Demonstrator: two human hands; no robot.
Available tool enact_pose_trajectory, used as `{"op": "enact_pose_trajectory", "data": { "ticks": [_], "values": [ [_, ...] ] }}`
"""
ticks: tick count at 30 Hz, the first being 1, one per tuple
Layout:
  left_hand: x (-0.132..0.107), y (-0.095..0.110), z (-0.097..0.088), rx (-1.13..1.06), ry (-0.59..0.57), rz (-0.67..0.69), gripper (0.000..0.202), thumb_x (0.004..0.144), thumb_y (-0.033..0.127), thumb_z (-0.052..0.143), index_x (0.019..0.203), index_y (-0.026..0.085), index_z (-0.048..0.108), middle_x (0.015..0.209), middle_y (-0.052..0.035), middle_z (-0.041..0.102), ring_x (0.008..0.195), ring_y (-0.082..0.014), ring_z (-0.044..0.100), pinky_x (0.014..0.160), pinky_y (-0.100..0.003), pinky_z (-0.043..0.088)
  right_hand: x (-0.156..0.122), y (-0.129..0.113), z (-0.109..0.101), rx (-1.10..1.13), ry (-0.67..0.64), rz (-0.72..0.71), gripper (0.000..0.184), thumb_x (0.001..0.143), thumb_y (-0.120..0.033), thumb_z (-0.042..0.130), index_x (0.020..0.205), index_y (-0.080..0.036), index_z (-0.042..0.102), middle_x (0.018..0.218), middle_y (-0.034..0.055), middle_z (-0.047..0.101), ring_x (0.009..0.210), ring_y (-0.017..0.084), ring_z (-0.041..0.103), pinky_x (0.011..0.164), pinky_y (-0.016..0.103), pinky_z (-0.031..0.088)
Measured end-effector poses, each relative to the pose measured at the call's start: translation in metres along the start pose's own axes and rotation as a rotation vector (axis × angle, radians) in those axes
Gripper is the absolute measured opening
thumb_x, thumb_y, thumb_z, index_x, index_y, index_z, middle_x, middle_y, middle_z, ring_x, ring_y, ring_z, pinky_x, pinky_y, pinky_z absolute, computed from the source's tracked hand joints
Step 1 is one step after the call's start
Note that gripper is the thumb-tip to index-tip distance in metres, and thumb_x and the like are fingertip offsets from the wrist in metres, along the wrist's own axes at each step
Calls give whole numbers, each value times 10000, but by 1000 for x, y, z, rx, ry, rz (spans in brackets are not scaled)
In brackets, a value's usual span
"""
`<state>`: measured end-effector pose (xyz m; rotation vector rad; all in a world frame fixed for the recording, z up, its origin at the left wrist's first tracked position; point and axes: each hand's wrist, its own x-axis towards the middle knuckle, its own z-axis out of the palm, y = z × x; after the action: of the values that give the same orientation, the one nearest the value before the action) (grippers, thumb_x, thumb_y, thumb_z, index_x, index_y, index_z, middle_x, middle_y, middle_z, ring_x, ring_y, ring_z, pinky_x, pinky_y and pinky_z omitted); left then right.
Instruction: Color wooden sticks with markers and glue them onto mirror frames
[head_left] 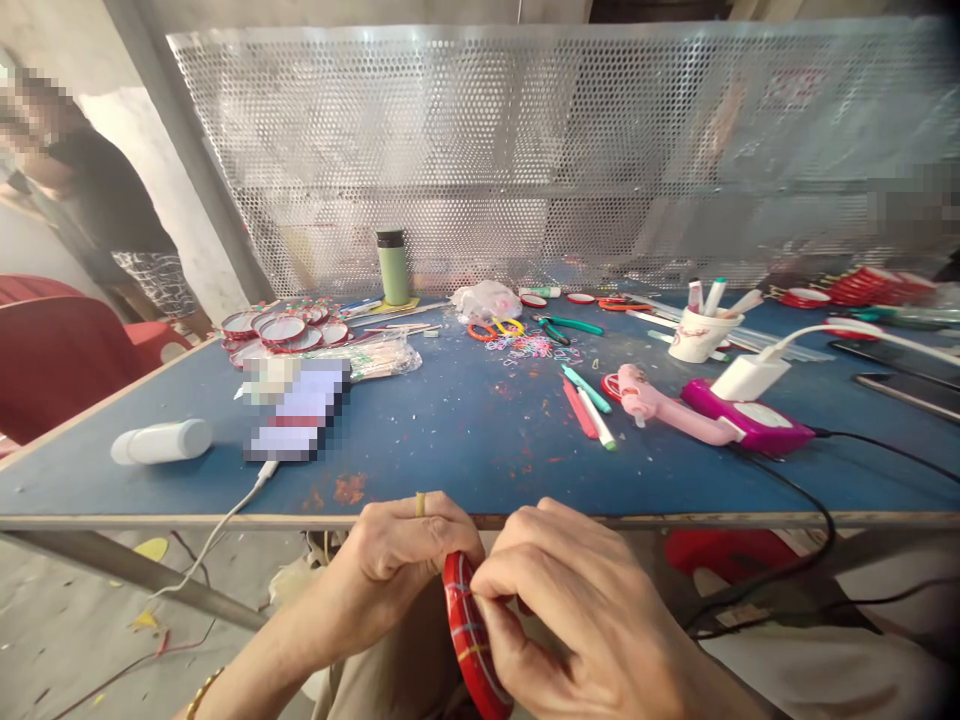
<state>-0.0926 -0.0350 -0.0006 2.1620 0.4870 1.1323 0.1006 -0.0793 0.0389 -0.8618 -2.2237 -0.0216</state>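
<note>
Just in front of the table's near edge, my left hand (412, 550) is closed on the upper left side of a red disc (472, 650). The disc is held on edge, and its red rim shows pale and yellow lines in a checked pattern. My right hand (570, 600) is closed on the same disc from the right, with thumb and forefinger pinched at its upper rim. My fingers hide part of the disc, and whether anything small is in the pinch cannot be made out.
Red-rimmed white discs (283, 330) are piled at the left rear. A phone (304, 410) and white bottle (161, 441) lie at left. Pliers (570, 327), markers (589, 405), a paper cup (697, 336) and a pink tool (675, 408) with cables occupy the right. A person (112, 180) stands far left.
</note>
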Motion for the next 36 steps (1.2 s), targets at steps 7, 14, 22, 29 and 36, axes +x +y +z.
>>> {"op": "enact_pose_trajectory", "data": {
  "ticks": [7, 14, 22, 29, 36],
  "values": [
    [-2, -3, -1, -37, -9, -19, 227, 934, 28, 506, 962, 153, 693, 873, -57, 658, 808, -127, 629, 726, -226, 507, 0, 2, -2, 36, -20, 13, 247, 931, -72, 490, 748, -190, 605, 703, 6, 620, 680, 131, 574, 679, 271, 440],
    [-6, -8, -4, -60, 4, -40, 284, 904, -28, 522, 1012, 167, 699, 923, -61, 671, 847, -144, 646, 762, -262, 518, -8, 4, -14, 141, -37, 60, 202, 986, -145, 514, 857, -199, 660, 801, 14, 683, 762, 138, 624, 763, 278, 459],
    [-8, -13, -1, -89, -1, -62, 290, 912, -14, 521, 1018, 182, 707, 926, -63, 661, 858, -151, 635, 767, -277, 515, -8, 1, -7, -21, -123, -55, 298, 966, -69, 455, 772, -190, 645, 732, 26, 641, 696, 137, 604, 768, 299, 477],
    [-9, -15, -3, -69, -7, -45, 305, 904, -28, 518, 1041, 182, 692, 935, -59, 654, 862, -148, 628, 772, -278, 506, -8, -1, 2, -65, -20, -50, 269, 920, -66, 463, 708, -191, 569, 684, 12, 594, 645, 138, 578, 727, 300, 485],
    [-9, -10, -3, -61, -33, -47, 283, 906, -24, 510, 1008, 174, 685, 906, -53, 648, 841, -142, 623, 752, -267, 501, -11, -4, -2, 11, -26, 15, 268, 925, -65, 441, 727, -201, 560, 686, 9, 610, 667, 137, 589, 777, 292, 500]
  ]
}}
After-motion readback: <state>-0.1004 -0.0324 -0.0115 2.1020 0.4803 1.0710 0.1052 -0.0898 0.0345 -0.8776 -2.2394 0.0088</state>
